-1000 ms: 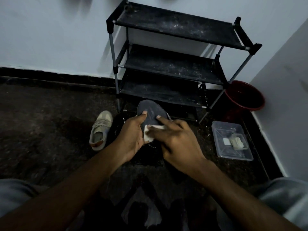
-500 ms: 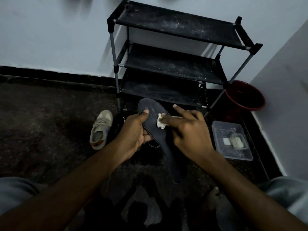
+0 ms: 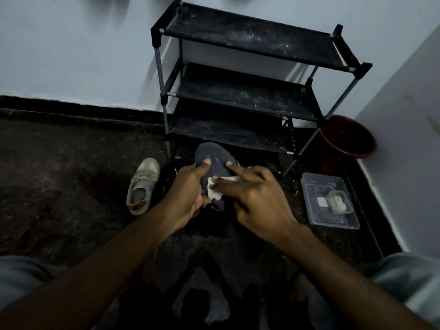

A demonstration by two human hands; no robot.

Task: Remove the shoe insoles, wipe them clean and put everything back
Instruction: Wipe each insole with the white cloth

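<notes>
Pressing down now: the right hand [image 3: 257,198] lies fingers-flat on the white wipe [image 3: 214,190], pinning it to the dark insole [image 3: 214,160]. The left hand [image 3: 188,194] grips the insole's left edge, thumb curled over the top. The insole is held above the floor, its long axis pointing away from the person, toe end toward the shoe rack [image 3: 238,96], so I'd expect a lengthwise stroke. Both hands bury the heel end, and the right thumb is hidden. A beige shoe [image 3: 142,184] lies to the left.
</notes>
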